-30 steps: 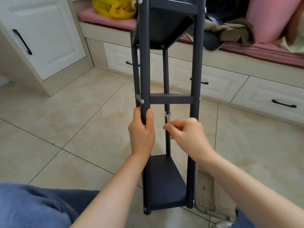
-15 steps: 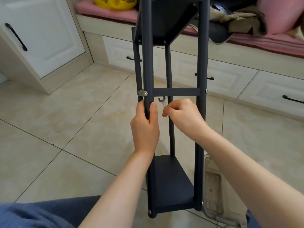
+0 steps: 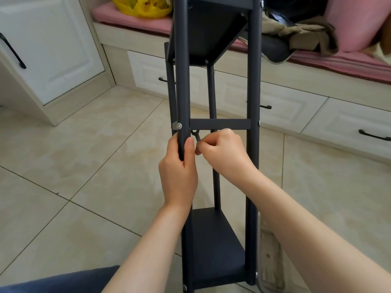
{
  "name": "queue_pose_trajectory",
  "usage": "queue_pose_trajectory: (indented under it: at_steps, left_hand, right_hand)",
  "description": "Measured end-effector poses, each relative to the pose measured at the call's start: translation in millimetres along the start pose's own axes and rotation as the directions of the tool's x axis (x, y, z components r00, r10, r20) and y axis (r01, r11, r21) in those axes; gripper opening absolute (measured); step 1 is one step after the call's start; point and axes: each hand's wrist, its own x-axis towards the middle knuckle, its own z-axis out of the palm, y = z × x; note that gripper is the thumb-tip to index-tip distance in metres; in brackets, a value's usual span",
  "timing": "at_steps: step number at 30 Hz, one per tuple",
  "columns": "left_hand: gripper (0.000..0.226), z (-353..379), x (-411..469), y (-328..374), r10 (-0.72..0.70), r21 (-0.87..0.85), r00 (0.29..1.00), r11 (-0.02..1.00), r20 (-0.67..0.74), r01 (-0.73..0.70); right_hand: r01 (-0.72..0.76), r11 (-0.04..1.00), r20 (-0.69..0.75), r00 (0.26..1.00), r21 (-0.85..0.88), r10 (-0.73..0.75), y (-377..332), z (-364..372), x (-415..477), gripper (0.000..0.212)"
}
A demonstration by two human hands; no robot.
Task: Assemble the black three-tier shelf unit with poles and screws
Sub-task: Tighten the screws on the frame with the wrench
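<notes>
While left hand (image 3: 178, 174) grips the shelf unit's (image 3: 220, 246) front pole (image 3: 181, 81)
Right hand (image 3: 224, 153) pinches a small wrench (image 3: 196, 135) under the middle tier (image 3: 220, 124).

The right hand (image 3: 222, 151) has carried the small wrench (image 3: 196, 135) up and left — its head now just under the middle shelf (image 3: 220, 124), beside the near-left pole (image 3: 182, 81).

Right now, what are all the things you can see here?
shelf unit: one, black, standing on the floor, centre
wrench: one, small, grey, under the middle crossbar
screw: one, silver, on the front left pole
bag: one, yellow, on the pink bench cushion
drawers: several, white with black handles, under the bench
cupboard door: one, white, far left
floor: beige tiles
left hand: gripping the front left pole
right hand: pinching the wrench
</notes>
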Motion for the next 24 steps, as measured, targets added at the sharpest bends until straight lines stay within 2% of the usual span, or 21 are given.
queue_pose_trajectory:
  at_steps: [4,19,24]
  left_hand:
    - [0.033,0,0,0,-0.018,-0.024,1.000,1.000,0.000,0.018]
    - [0.033,0,2,2,-0.033,-0.049,0.999,0.998,0.001,0.033]
    - [0.035,-1,2,2,-0.010,-0.050,1.000,0.999,-0.002,0.010]
  right_hand:
    - [0.048,0.998,-0.069,0.997,0.028,-0.046,3,9,2,0.029]
    - [0.158,0.979,-0.168,0.977,0.132,-0.135,8,17,4,0.041]
    - [0.191,0.978,-0.172,0.970,0.090,-0.173,11,22,4,0.033]
